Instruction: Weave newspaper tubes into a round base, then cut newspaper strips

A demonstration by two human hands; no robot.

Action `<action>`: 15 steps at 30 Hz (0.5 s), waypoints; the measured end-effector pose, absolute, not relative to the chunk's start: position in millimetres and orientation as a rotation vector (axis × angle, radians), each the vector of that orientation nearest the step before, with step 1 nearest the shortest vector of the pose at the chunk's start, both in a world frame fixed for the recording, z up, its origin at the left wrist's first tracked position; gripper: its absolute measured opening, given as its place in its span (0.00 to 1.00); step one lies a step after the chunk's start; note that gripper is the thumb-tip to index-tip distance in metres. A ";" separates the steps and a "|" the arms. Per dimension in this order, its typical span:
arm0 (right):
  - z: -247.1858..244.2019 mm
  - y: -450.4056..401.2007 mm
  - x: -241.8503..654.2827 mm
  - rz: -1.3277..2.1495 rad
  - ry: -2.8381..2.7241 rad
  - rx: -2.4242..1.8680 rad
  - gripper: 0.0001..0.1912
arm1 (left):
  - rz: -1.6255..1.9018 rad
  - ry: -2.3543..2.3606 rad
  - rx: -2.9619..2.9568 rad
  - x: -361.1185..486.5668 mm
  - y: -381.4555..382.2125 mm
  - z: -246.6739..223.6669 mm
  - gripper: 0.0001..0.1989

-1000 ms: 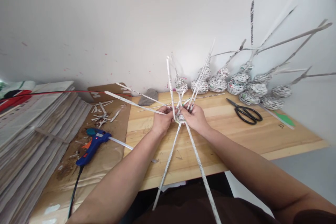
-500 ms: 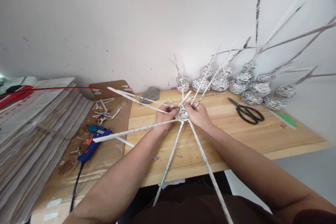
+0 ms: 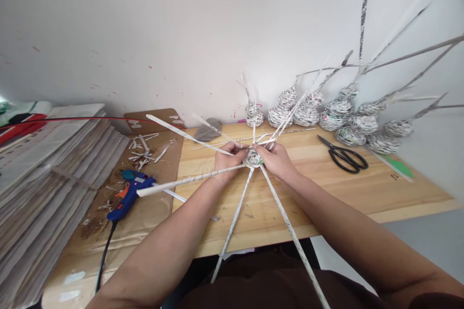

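Note:
Between my hands is a small round woven paper base point(image 3: 254, 158), with several rolled paper strips radiating from it. My left hand point(image 3: 229, 158) pinches its left side, fingers closed around the edge and the strips there. On the other side, my right hand point(image 3: 274, 158) grips the rim with the thumb on top, strips rising past its fingers. One long paper strip point(image 3: 190, 181) reaches left over the glue gun; another strip point(image 3: 292, 231) runs down toward my lap. My fingertips hide part of the weave.
Black scissors point(image 3: 344, 155) lie right on the wooden board point(image 3: 319, 193). Several woven paper gourds point(image 3: 331, 115) stand along the wall. At left are a blue glue gun point(image 3: 130, 193), paper scraps point(image 3: 143, 149) on cardboard, and a tall stack of newspaper point(image 3: 54, 193). A grey cloth point(image 3: 208, 130) lies behind.
The strips near my right hand have shifted, and a short one now leans right across its fingers. A strip by my left hand has swung upward, away from its neighbour. Both hands keep their hold.

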State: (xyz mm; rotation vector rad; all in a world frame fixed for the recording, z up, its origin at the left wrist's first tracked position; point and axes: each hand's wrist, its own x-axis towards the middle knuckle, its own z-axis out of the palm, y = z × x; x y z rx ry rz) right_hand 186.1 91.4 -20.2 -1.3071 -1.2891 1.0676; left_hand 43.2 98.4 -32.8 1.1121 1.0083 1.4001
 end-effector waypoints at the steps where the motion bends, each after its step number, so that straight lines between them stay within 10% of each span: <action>1: -19.6 91.1 185.7 1.067 -1.287 -1.313 0.15 | 1.379 0.992 1.071 43.1 97.2 -31.2 0.10; 15: -22.3 92.8 185.6 1.072 -1.277 -1.267 0.12 | 1.315 0.883 0.623 46.0 95.1 -22.7 0.19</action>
